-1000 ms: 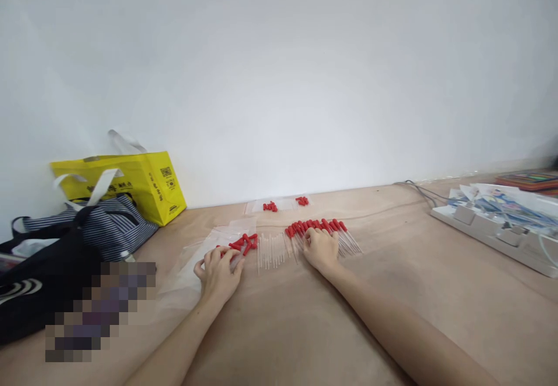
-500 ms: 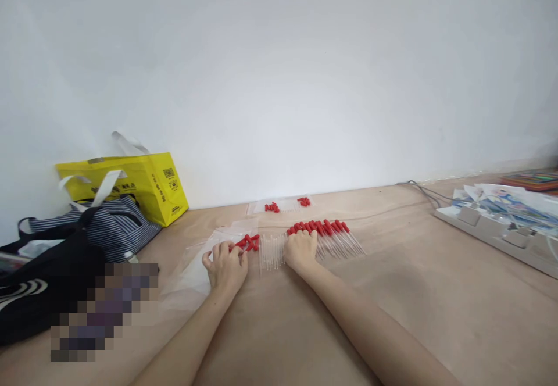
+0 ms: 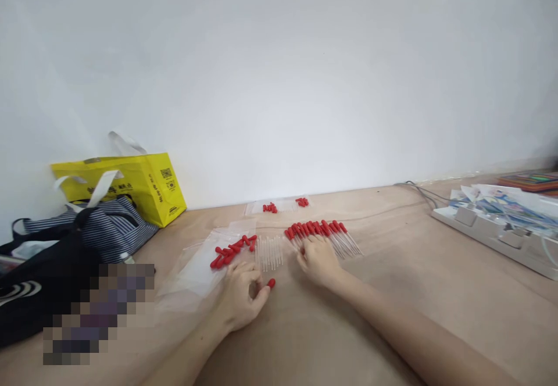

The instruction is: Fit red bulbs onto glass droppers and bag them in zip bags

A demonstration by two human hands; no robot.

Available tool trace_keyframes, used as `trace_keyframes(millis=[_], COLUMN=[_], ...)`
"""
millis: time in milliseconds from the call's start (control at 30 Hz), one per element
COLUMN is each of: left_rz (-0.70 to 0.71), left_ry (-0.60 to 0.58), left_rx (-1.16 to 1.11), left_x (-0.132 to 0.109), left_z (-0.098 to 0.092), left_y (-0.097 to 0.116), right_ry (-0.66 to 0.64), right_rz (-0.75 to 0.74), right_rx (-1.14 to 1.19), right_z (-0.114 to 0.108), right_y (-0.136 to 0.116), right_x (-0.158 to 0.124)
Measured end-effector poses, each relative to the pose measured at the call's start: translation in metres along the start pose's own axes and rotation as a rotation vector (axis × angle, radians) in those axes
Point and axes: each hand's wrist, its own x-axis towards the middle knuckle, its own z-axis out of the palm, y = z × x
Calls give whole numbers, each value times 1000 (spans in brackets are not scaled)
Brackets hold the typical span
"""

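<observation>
My left hand (image 3: 244, 295) is closed, thumb and finger pinching a red rubber bulb (image 3: 271, 283) that sticks out past the fingertips. Behind it a pile of loose red bulbs (image 3: 229, 252) rests on a clear plastic bag (image 3: 196, 263). Bare clear tubes (image 3: 269, 252) lie side by side between my hands. My right hand (image 3: 321, 261) has its fingers curled over the left end of a row of red-topped droppers (image 3: 333, 229). Its fingertips meet the tube of a dropper there; the hand partly hides the tubes beneath.
Another clear bag with red bulbs (image 3: 270, 207) lies by the wall. At left stand a yellow bag (image 3: 163, 194), a striped bag (image 3: 113, 229) and a black bag (image 3: 52, 287). A white tray (image 3: 492, 235) with printed sheets (image 3: 510, 203) is at right, with grey cables (image 3: 421, 188) behind.
My left hand has come off the bulb pile toward me and right, now with one red bulb. My right hand has shifted right and slightly nearer, uncovering the left end of the dropper row.
</observation>
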Motion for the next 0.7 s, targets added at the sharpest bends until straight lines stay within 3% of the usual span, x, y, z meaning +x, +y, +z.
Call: trace_keyframes(millis=[133, 200, 300, 500, 700], left_rz=[228, 356, 413, 323, 46], left_ry=[-41, -107, -179, -160, -61], left_rx=[6, 56, 91, -12, -234], left_x=[2, 2, 2, 1, -2], left_z=[-4, -5, -3, -3, 11], left_y=[-10, -14, -18, -13, 8], right_ry=[-36, -57, -82, -98, -106], right_rz=[-346, -387, -391, -312, -192], right_rx=[33, 45, 115, 305, 309], right_z=[-7, -7, -7, -7, 3], right_y=[34, 44, 50, 44, 31], right_x=[-32, -40, -43, -38, -37])
